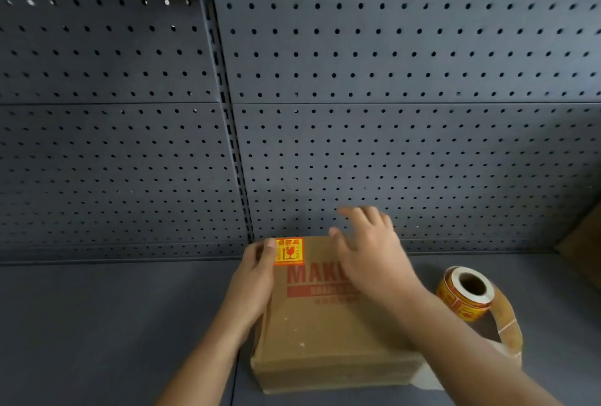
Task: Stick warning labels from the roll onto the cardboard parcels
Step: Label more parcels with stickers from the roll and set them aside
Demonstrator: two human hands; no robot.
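While the left hand (257,275) clamps the parcel (325,334) at its far-left corner beside the label (288,251), the right hand (370,252) hovers above, fingers apart.

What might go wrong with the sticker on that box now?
The warning label sits right at the cardboard parcel's far left corner, by the left hand; its edge might lift if not pressed flat. The right hand hovers over the parcel, and its arm passes close to the roll and its loose strip, so it might snag the strip or knock the roll.
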